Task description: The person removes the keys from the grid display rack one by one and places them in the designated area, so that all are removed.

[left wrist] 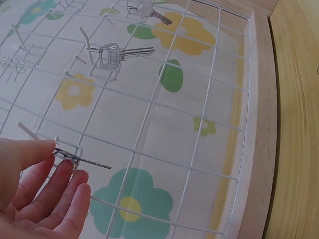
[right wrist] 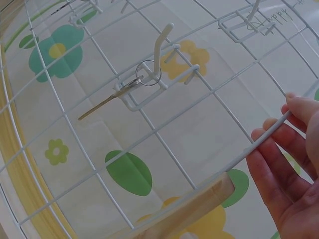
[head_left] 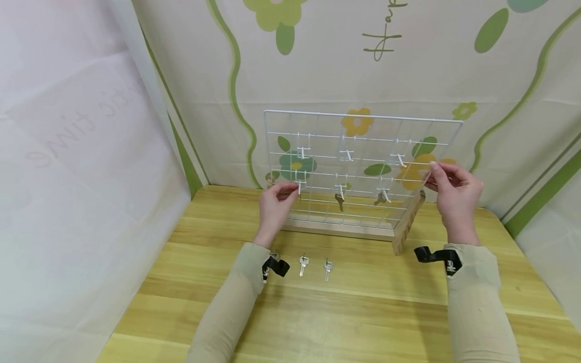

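Note:
My left hand (head_left: 276,206) is at the lower left hook (head_left: 299,187) of a white wire grid panel (head_left: 363,117). In the left wrist view its thumb and fingers pinch the head of a key (left wrist: 92,162) beside that hook; whether the ring is over the hook I cannot tell. With my right hand (head_left: 458,194) I grip the panel's right edge wire between thumb and fingers. One key (head_left: 339,201) hangs from the lower middle hook, and another key (head_left: 380,198) from the lower right hook.
Two keys with rings, a left one (head_left: 303,264) and a right one (head_left: 328,269), lie on the wooden table (head_left: 363,312). Another is partly hidden by my left wrist strap (head_left: 278,266). The panel stands in a wooden base (head_left: 340,231). Three upper hooks, including the middle one (head_left: 348,155), hold nothing.

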`<state>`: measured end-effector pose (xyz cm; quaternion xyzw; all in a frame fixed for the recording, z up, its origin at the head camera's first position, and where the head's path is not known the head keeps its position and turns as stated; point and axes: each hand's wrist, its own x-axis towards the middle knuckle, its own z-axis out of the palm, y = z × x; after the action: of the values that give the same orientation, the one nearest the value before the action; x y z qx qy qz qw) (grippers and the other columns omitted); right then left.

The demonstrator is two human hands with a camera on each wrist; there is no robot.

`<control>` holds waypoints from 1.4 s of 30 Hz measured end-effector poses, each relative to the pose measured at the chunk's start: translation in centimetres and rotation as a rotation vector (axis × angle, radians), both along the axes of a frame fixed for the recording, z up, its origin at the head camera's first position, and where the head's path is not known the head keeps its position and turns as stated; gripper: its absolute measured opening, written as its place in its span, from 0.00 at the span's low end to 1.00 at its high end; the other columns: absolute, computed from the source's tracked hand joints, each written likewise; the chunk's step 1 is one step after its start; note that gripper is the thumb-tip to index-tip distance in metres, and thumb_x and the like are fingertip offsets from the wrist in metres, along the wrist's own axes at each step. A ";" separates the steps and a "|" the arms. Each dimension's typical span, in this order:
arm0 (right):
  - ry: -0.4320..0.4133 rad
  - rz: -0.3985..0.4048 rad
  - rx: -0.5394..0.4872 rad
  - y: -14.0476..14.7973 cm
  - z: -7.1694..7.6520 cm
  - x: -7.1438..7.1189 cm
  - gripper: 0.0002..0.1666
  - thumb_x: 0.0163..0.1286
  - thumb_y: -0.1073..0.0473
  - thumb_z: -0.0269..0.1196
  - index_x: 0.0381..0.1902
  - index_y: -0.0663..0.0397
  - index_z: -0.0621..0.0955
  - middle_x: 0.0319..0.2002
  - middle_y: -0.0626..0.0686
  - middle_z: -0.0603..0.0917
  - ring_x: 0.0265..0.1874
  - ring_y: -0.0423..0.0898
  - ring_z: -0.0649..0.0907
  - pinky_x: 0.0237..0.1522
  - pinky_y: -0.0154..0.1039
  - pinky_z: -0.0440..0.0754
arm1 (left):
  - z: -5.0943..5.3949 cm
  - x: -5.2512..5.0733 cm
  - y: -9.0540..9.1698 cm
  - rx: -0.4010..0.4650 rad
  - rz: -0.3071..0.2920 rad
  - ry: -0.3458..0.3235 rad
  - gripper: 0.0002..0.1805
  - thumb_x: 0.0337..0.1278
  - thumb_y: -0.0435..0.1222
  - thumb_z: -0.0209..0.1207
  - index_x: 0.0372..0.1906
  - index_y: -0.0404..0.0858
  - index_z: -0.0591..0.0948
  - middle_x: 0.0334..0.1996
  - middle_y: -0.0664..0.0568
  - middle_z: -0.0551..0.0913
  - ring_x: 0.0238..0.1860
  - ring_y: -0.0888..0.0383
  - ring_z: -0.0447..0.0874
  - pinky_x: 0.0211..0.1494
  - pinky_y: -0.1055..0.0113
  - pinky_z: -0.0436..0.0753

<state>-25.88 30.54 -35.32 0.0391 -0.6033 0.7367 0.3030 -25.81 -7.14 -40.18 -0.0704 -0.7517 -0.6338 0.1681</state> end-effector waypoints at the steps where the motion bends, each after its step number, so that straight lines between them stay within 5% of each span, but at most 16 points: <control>1: 0.004 0.001 -0.002 0.0 0.0 0.0 0.19 0.62 0.63 0.74 0.44 0.76 0.84 0.32 0.58 0.88 0.30 0.49 0.88 0.36 0.40 0.85 | 0.0 0.0 0.0 -0.005 0.004 0.000 0.07 0.64 0.29 0.67 0.45 0.33 0.87 0.42 0.48 0.88 0.40 0.54 0.87 0.46 0.66 0.86; 21: 0.051 0.001 0.019 -0.1 -0.1 0.0 0.18 0.64 0.64 0.73 0.44 0.77 0.84 0.33 0.62 0.87 0.29 0.48 0.88 0.35 0.39 0.85 | 0.1 0.4 -0.6 -0.003 -0.003 0.021 0.06 0.64 0.31 0.68 0.43 0.35 0.89 0.40 0.50 0.89 0.39 0.55 0.87 0.45 0.65 0.86; 35: 0.069 -0.007 0.033 0.1 -0.1 0.0 0.18 0.64 0.65 0.73 0.44 0.78 0.84 0.33 0.62 0.87 0.29 0.47 0.89 0.34 0.38 0.85 | 0.4 2.3 -1.4 -0.041 -0.032 0.022 0.06 0.63 0.37 0.70 0.42 0.40 0.89 0.38 0.55 0.89 0.38 0.57 0.86 0.44 0.64 0.85; 42: 0.059 -0.017 0.029 0.1 -0.2 -0.1 0.17 0.64 0.65 0.73 0.43 0.77 0.84 0.32 0.61 0.87 0.28 0.46 0.89 0.34 0.37 0.85 | 0.8 3.3 -1.6 -0.013 -0.029 0.038 0.07 0.61 0.35 0.71 0.41 0.37 0.90 0.39 0.49 0.89 0.38 0.52 0.87 0.41 0.68 0.84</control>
<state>-25.99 30.66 -35.49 0.0600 -0.6052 0.7237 0.3262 -22.51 -8.74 -39.40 -0.0945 -0.7513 -0.6299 0.1726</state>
